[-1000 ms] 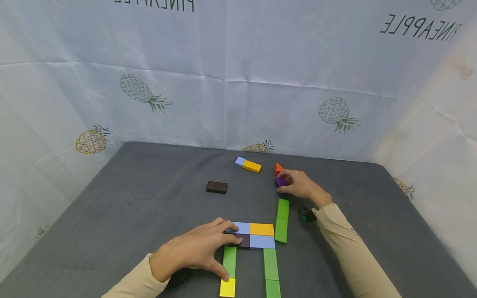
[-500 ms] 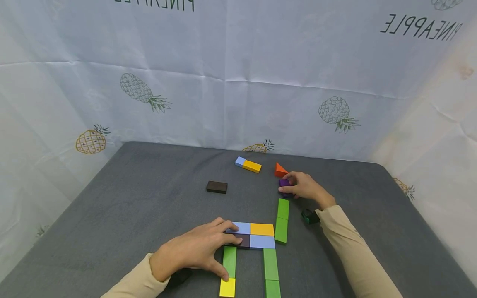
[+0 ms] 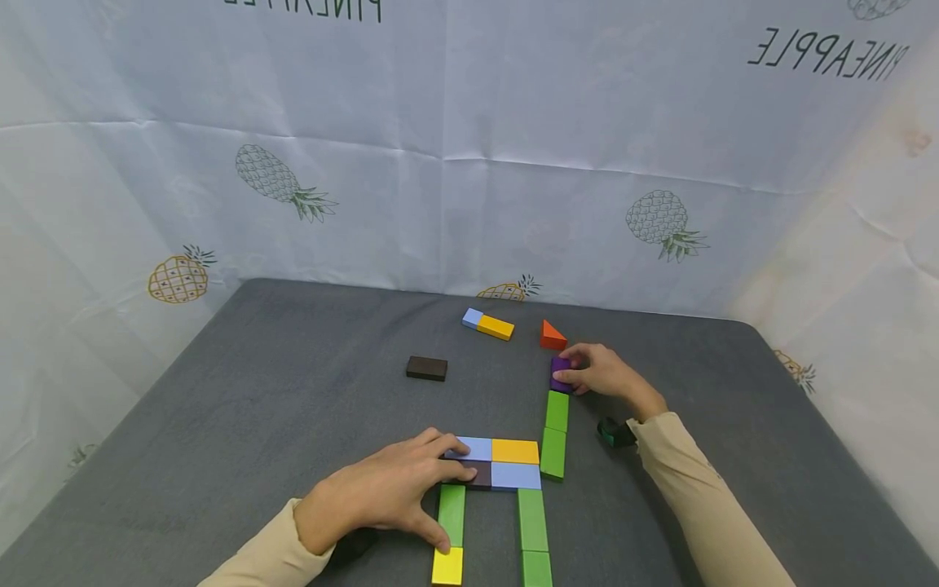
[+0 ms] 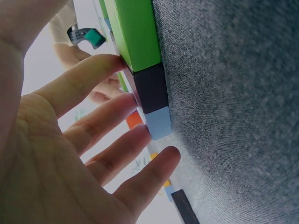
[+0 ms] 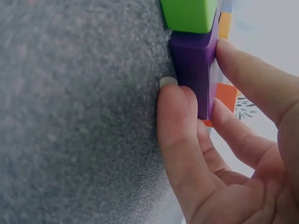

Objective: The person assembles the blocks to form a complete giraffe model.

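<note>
1. Farthest left, the left hand had its fingers spread and fairly straight, gripping nothing; its fingertips rested on a pale blue block and a near-black block.
2. A brown block lay by itself on the gray cloth.
3. The thumb tip reached the joint between a short green block and a yellow block, set end to end.
4. Toward the back, a small blue piece touched an amber bar.
5. An orange-yellow block and a second blue block completed the two short rows, with two green blocks below in line.
6. An orange triangle lay just beyond the purple block, whose near end met a green pair (the right wrist view showed this contact closely).
7. The right hand pinched that purple block between thumb and fingers.
</note>
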`<state>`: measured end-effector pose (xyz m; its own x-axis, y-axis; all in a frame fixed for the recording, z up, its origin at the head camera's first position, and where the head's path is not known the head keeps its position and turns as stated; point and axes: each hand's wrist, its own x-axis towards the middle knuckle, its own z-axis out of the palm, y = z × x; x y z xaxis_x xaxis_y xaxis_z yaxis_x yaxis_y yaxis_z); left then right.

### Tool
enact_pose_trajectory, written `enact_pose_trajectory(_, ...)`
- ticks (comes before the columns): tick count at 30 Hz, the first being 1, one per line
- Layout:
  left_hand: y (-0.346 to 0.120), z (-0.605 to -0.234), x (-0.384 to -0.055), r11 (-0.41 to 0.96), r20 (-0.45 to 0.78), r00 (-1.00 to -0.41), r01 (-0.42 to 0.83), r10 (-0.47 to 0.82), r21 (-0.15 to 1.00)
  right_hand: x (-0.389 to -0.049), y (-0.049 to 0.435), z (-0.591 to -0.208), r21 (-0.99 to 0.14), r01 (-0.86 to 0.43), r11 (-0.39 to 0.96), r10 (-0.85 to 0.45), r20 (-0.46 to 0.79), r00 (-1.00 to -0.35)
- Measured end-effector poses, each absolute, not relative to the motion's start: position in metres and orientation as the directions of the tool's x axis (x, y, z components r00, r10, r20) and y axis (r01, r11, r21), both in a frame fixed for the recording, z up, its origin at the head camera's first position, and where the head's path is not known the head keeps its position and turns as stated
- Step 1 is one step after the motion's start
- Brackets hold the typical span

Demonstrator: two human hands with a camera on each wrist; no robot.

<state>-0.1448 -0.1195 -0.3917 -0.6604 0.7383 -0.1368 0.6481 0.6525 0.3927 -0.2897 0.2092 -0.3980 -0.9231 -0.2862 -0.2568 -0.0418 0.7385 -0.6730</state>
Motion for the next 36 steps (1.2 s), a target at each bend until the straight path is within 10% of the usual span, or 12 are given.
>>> enact_pose_trajectory(22,-0.1194,-0.3923,-0.1455,0.650,-0.140,-0.658,0.646,0.740,0.400,-0.2867,0.2083,-0.3971,-0.654,-0.045,0.755,-0.289,-0.270,-0.919)
enact_pose_trajectory(36,-0.1198,-0.3934,-0.1449,0.647,-0.128,-0.658,0.654,0.742,0.392,-0.2937,0.2089,-0.3917,-0.550,-0.266,0.791,-0.369,-0.082,-0.926)
